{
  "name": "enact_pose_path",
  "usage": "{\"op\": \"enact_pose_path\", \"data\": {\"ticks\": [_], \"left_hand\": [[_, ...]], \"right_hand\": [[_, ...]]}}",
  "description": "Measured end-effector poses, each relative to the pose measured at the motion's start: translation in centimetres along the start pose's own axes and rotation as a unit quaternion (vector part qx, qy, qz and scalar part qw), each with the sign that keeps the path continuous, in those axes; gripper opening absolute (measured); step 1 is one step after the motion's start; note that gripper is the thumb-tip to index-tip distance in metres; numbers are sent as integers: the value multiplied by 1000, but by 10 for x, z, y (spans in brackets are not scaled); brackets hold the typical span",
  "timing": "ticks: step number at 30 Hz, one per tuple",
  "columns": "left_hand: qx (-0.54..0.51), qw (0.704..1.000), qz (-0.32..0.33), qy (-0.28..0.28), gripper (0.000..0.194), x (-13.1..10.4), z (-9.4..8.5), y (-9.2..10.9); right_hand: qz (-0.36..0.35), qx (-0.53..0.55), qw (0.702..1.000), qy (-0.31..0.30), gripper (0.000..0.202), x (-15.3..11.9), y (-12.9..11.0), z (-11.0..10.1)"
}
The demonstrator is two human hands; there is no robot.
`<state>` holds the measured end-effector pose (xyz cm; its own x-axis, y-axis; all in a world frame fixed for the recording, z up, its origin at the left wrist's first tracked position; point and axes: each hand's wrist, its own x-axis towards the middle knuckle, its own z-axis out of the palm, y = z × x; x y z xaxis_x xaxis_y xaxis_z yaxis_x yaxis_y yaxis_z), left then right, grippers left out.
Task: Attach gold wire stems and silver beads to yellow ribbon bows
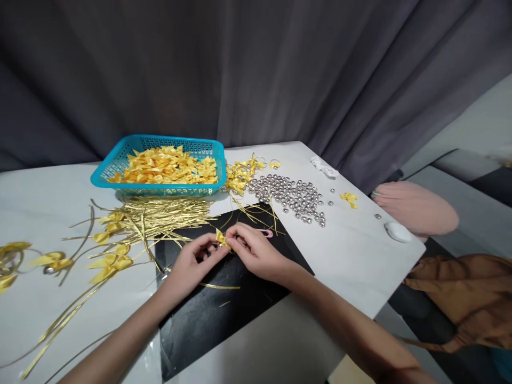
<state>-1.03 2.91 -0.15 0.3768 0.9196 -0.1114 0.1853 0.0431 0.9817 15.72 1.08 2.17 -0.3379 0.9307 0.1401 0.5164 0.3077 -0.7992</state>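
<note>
Over a black mat (240,314), my left hand (198,256) and my right hand (256,248) meet with their fingertips pinched around a small yellow ribbon bow (220,237). Part of the bow is covered by the fingers, and whatever else they pinch is too small to make out. A gold cord (220,287) lies on the mat below the left hand. Just beyond the hands rests a pink-handled tool (267,233), partly hidden by the right hand. Left of the mat are loose yellow bows (112,262) and a thick bundle of gold cords (168,216).
At the back stands a blue basket (160,186) heaped with yellow bows. Silver beads (294,194) are spread to its right, near more bows (240,176). A white crumpled cloth (324,166) and a white round object (397,232) lie toward the table's right edge. A pink stool (416,208) stands beyond.
</note>
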Motion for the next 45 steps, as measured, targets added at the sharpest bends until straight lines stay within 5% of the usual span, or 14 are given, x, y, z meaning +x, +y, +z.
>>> {"op": "enact_pose_path", "data": {"ticks": [21,27,33,37,41,45], "left_hand": [[78,993,62,63,9,-4,2,-2],[72,992,46,98,13,-2,0,-4],[56,990,36,123,19,-1,-1,-6],[62,990,55,114,16,-5,0,-4],[74,990,66,105,12,-7,0,-3],[64,992,53,90,17,-5,-1,-4]], "right_hand": [[-31,-77,992,-92,11,1,1,-14],[-13,-56,997,-57,11,1,7,-26],[74,38,995,52,14,2,12,-23],[139,137,981,2,27,1,-4,3],[244,269,932,-11,27,2,-10,20],[237,287,928,16,28,3,0,19]]}}
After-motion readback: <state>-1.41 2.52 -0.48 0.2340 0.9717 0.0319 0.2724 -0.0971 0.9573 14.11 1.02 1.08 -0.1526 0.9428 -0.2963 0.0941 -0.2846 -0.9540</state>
